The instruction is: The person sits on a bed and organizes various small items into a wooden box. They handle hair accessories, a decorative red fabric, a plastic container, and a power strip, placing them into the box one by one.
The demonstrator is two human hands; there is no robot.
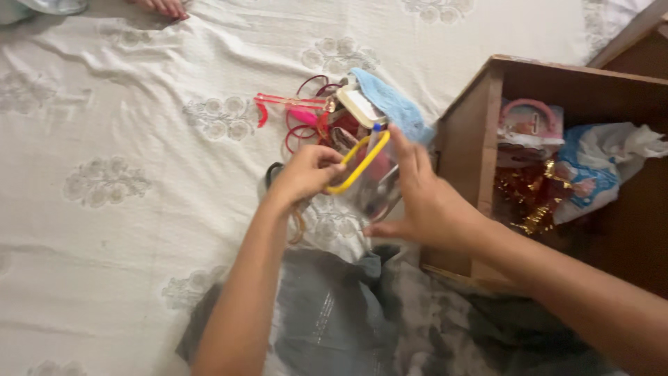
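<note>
My left hand [306, 173] is closed around one end of a yellow ring-shaped bangle [360, 161], held above a clear plastic pouch [379, 196]. My right hand [424, 198] grips the right side of that pouch, fingers spread along its edge. Just beyond them lies a heap of red bangles [306, 125], a pink plastic piece [289, 102], a small white box [360, 106] and a light blue cloth [396, 108], all on the white patterned bedsheet [125, 209].
An open wooden drawer [480, 139] stands at the right, holding a pink packaged item [530, 125], gold tinsel [536, 198] and a blue-white bag [598, 167]. A grey plastic bag [334, 313] lies near me. Another person's toes [163, 7] show at the top edge.
</note>
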